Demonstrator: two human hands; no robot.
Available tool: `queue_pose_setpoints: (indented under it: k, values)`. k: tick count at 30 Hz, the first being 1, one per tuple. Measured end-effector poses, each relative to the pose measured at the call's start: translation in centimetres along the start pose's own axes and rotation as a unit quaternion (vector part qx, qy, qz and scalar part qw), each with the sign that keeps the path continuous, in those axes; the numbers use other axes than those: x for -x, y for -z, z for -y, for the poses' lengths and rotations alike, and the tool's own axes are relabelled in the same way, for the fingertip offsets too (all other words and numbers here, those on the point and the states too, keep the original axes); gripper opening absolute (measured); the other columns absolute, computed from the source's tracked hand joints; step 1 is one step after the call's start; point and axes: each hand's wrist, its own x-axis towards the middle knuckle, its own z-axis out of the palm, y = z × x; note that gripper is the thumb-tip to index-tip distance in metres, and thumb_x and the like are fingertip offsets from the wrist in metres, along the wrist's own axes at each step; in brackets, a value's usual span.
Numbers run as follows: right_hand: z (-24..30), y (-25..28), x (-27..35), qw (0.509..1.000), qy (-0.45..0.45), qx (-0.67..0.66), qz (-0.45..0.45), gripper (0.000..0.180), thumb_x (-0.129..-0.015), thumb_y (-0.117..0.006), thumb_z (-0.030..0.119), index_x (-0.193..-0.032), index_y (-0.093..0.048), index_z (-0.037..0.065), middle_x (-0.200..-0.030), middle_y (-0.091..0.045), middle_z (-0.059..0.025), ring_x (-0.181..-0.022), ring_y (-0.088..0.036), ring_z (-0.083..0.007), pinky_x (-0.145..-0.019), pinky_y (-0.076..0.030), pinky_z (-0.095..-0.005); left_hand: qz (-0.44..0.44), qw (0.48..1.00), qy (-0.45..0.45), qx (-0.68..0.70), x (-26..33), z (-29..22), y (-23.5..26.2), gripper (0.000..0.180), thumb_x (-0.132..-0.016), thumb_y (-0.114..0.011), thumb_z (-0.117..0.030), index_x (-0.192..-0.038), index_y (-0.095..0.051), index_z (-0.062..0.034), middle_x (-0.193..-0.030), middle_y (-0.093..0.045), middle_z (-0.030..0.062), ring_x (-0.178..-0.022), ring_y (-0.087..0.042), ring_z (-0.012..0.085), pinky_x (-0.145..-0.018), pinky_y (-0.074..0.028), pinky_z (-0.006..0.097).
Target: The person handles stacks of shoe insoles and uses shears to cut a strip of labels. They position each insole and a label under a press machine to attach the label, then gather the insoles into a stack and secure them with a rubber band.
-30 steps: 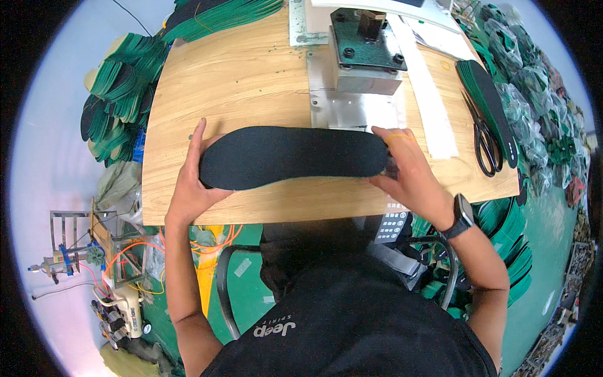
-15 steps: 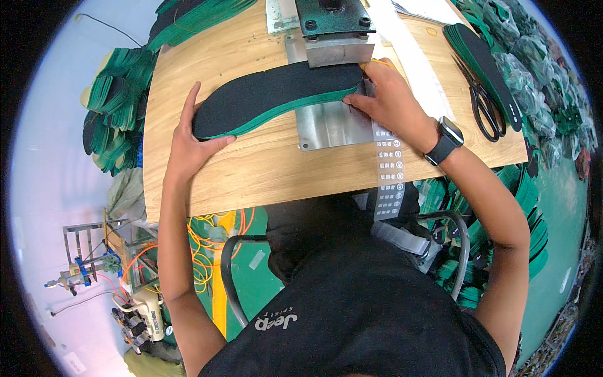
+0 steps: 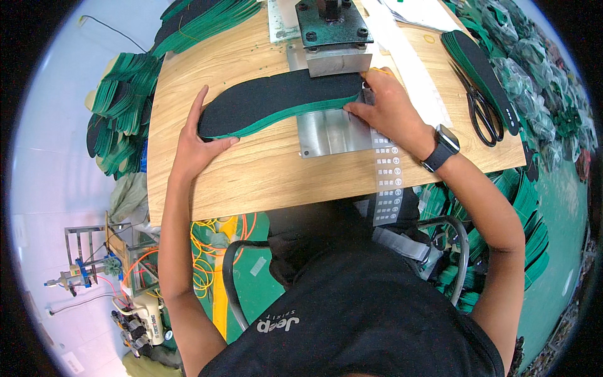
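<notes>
A black insole (image 3: 270, 97) with a green edge lies across the wooden table, partly over a metal plate (image 3: 333, 133). Its right end reaches the metal block of a press (image 3: 339, 61), which covers part of its far edge. My left hand (image 3: 198, 147) cups the wide left end, thumb on the near edge and fingers along the outer side. At the narrow right end, my right hand (image 3: 392, 107) grips the insole beside the press block, thumb at the near edge. A clear strip with white printed labels (image 3: 388, 179) runs under my right hand and hangs over the table's front edge.
Black scissors (image 3: 482, 113) and a small insole stack (image 3: 480, 75) lie at the table's right. More insole stacks (image 3: 122, 94) stand off the left side. Bagged green pieces (image 3: 527, 63) are heaped at far right. A chair's metal armrest (image 3: 229, 276) curves below the table.
The whole view has shifted slightly, with the table appearing a little lower. Both hands keep their places on the insole, and the press block looks unchanged.
</notes>
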Motion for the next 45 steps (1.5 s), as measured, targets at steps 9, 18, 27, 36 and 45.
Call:
queue_pose_setpoints:
  k: [9,18,27,36,45]
  values:
    - [0.3,0.3,1.2,0.998,-0.014,0.007,-0.064,0.044,-0.072,-0.068,0.009,-0.110,-0.052,-0.005,-0.100,-0.059,-0.0212,-0.097,-0.052,-0.0389,-0.087,-0.043,-0.0424,-0.005,0.986,0.033,0.160,1.7,0.3,0.8,0.098,-0.063,-0.080,-0.013,-0.146,-0.028,-0.0135,-0.137,-0.044,0.0190,-0.125,-0.044,0.0271,-0.102,-0.039,0.040]
    - [-5.9,0.6,-3.8,0.982,-0.177,0.036,-0.047,0.036,-0.076,-0.067,0.027,-0.091,-0.060,-0.005,-0.078,-0.063,-0.0201,-0.072,-0.061,-0.0361,-0.068,-0.049,-0.0404,-0.113,0.982,0.021,0.153,4.5,-4.4,0.3,0.027,-0.090,-0.054,-0.006,-0.116,-0.060,-0.0011,-0.096,-0.062,0.0047,-0.092,-0.057,0.0130,-0.085,-0.044,0.026]
    - [7.1,6.4,7.8,0.847,-0.329,-0.415,0.037,0.017,-0.086,-0.064,0.021,-0.085,-0.066,0.004,-0.070,-0.061,0.0016,-0.060,-0.053,-0.0050,-0.054,-0.040,-0.0198,0.214,0.923,0.092,0.306,1.7,-12.7,-10.4,0.032,-0.096,-0.050,-0.025,-0.095,-0.067,0.0020,-0.086,-0.064,0.0078,-0.079,-0.058,0.0144,-0.073,-0.045,0.028]
    - [8.6,4.3,15.5,0.924,-0.099,-0.334,0.160,0.017,-0.088,-0.064,0.018,-0.093,-0.063,0.003,-0.075,-0.064,-0.0113,-0.066,-0.061,-0.0176,-0.058,-0.048,-0.0305,0.158,0.839,0.141,0.501,3.8,-14.1,-14.0,0.019,-0.088,-0.061,-0.006,-0.106,-0.061,-0.0005,-0.092,-0.065,0.0054,-0.078,-0.061,0.0104,-0.071,-0.049,0.024]
    - [6.9,4.4,10.9,0.768,-0.326,-0.551,-0.036,0.015,-0.091,-0.059,0.013,-0.084,-0.062,0.000,-0.074,-0.061,-0.0013,-0.068,-0.054,-0.0059,-0.061,-0.045,-0.0218,0.275,0.832,0.126,0.464,6.4,-15.0,-12.1,0.030,-0.082,-0.064,-0.009,-0.109,-0.060,0.0017,-0.096,-0.066,0.0053,-0.088,-0.062,0.0136,-0.079,-0.050,0.028]
